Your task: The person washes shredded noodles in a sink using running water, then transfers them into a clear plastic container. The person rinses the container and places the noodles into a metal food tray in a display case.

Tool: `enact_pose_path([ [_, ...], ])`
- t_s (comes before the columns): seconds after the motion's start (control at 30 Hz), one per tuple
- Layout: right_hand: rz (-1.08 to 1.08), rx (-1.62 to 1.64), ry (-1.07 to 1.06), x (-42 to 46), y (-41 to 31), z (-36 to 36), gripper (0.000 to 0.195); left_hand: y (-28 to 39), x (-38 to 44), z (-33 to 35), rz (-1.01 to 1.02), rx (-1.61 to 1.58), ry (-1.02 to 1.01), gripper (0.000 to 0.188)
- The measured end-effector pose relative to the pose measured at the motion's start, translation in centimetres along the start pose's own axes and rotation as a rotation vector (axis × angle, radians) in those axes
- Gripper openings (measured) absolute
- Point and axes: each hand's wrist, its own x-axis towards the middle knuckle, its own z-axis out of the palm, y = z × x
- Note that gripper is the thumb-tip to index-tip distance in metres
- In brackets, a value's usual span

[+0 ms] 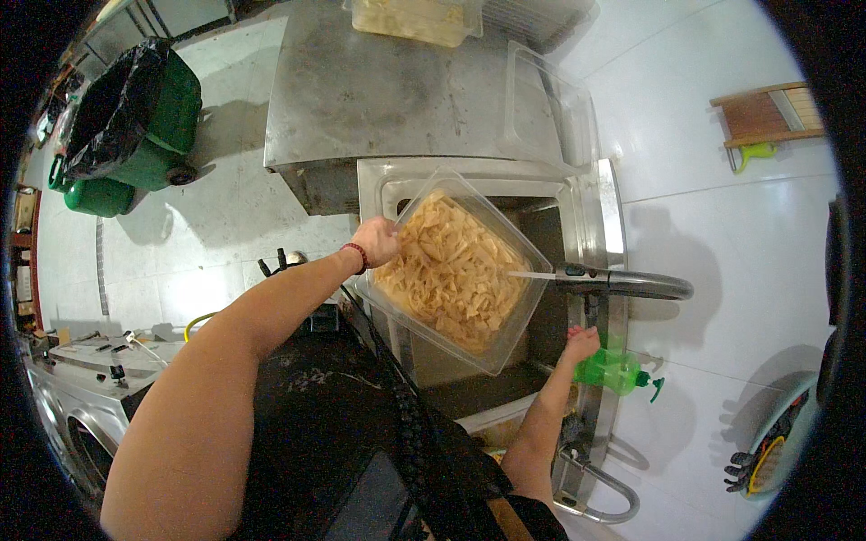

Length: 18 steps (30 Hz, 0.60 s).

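My left hand [376, 241] grips the left rim of a clear plastic food container [482, 363]. The container sits tilted askew over a stainless steel sink [467, 406]. It is filled with pale beige, thin flat food pieces [460, 264], which appear to lie in liquid. Water runs into it from the spout of a faucet [588, 277] on the right. My right hand [582, 343] is at the base of that faucet, fingertips by its lower part; whether they close around a handle cannot be made out. A green soap pump bottle [612, 372] stands just beside this hand.
Beyond the sink is a metal worktop [379, 101] bearing another food-filled container [413, 24] and a clear container [541, 115]. A lined green bin [166, 122] stands at left. A second faucet [622, 494] is near right. A wooden slicer [761, 115] hangs on the wall.
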Motion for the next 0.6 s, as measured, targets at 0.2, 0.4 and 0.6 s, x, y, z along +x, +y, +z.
enact_pose_path([
  [0.2, 0.112, 0.225, -0.086, 1.4, 0.8, -1.0, 0.029, -0.7, 0.5, 0.4, 0.02, 0.088, -0.016, 0.025],
  [0.4, 0.263, 0.353, -0.034, 1.2, -1.2, -0.7, 0.014, -0.3, 0.2, 0.4, 0.008, 0.033, -0.012, 0.027],
  [0.6, 0.257, 0.29, -0.146, 1.6, -1.2, -1.3, 0.009, 0.1, 0.3, 0.2, -0.061, 0.024, -0.07, 0.026],
])
